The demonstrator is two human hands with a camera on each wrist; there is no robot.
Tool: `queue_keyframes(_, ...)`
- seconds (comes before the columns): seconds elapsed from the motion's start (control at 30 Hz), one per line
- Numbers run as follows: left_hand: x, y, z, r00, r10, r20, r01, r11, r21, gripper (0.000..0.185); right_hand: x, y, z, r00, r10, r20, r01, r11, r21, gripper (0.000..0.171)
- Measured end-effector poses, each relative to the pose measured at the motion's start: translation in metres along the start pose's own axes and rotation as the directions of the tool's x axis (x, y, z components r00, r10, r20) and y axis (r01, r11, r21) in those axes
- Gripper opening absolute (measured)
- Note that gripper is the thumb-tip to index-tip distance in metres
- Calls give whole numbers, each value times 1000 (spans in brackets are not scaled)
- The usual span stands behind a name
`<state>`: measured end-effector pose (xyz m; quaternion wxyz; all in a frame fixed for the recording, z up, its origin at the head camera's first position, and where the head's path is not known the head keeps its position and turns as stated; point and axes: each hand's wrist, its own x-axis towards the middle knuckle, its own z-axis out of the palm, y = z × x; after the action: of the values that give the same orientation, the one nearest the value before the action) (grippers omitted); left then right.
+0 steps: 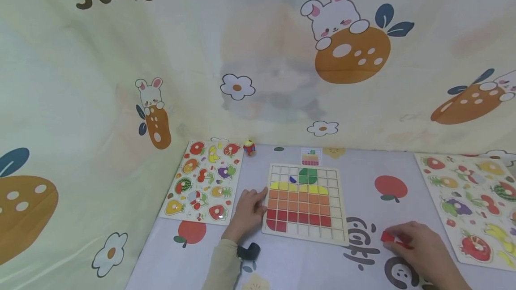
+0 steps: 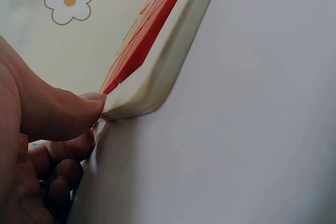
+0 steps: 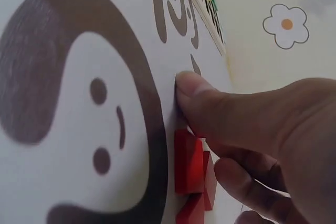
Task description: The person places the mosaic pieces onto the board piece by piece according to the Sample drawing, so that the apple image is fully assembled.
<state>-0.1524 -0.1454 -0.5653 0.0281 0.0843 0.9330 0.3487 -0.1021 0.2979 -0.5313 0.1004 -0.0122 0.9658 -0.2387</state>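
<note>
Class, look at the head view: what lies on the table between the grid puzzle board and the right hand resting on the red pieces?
Only bare tablecloth with dark printed lettering separates the puzzle board from the right hand and red pieces; the head view shows this.

We see a child's play corner at home: bunny-print cloth backdrop [image 1: 258, 57], fruit peg puzzles [image 1: 203, 182], mosaic board [image 1: 305, 202] on the table [image 1: 363, 164].

The printed tablecloth [image 1: 282, 263] carries a grid puzzle board [image 1: 340, 205], two fruit puzzle boards [image 1: 203, 180] and red blocks [image 1: 388, 236].

Soft even light, blurry wrist close-ups
</note>
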Motion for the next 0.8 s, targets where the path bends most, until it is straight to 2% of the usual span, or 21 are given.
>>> queue_keyframes(0.1,1,-2,1,1000,9,-7,-9,1000,3,57,1,-4,2,1000,-11,-17,10,1000,-8,41)
queue_keyframes(0.3,0,-4,1,1000,6,0,-6,1000,-8,57,6,-10,8,999,44,30,-44,999,26,36)
queue_keyframes(0.4,0,-3,1,1000,6,1,-6,1000,-8,57,6,-12,11,999,37,15,-38,999,37,37)
queue_keyframes(0.6,-1,0,0,1000,-6,3,6,1000,-10,57,1,-16,22,988,-72,-135,82,994,73,33)
queue_keyframes(0.7,-1,1,0,1000,-11,5,11,1000,-10,57,1,-21,28,964,-111,-240,139,985,102,31)
queue_keyframes(0.8,-1,1,0,1000,-14,6,14,1000,-8,57,2,-29,36,935,-119,-333,169,978,125,35)
